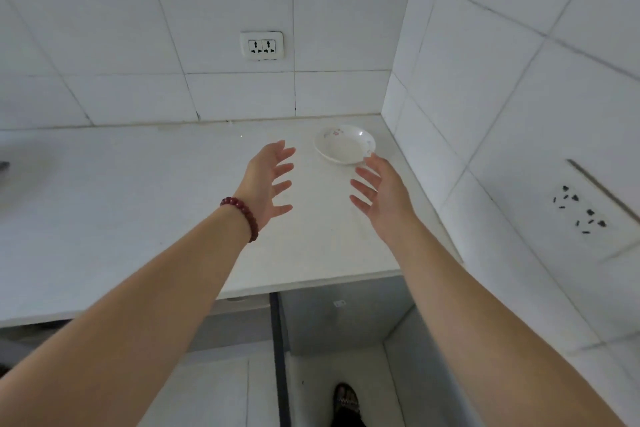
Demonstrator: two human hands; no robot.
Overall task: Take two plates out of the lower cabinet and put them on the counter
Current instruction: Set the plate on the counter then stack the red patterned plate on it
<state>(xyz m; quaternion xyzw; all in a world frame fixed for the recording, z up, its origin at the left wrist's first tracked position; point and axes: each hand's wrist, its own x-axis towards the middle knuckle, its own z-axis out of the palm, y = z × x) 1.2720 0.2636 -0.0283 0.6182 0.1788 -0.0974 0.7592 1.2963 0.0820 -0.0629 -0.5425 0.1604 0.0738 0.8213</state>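
Note:
A white plate (pixel 344 145) with a small floral print rests on the white counter (pixel 138 204), in the back right corner near the tiled walls. My left hand (pixel 268 184), with a red bead bracelet on its wrist, hovers above the counter with fingers spread, to the left of the plate. My right hand (pixel 382 196) is also spread and empty, its fingertips just in front of the plate's near rim. Both palms face each other. Below the counter edge, a lower cabinet door (pixel 343 312) shows, seemingly open.
Tiled walls close in the counter at the back and right. A double socket (pixel 262 46) sits on the back wall and another socket (pixel 581 210) on the right wall. A dark object (pixel 3 166) shows at the far left edge. A foot (pixel 346 402) stands on the floor.

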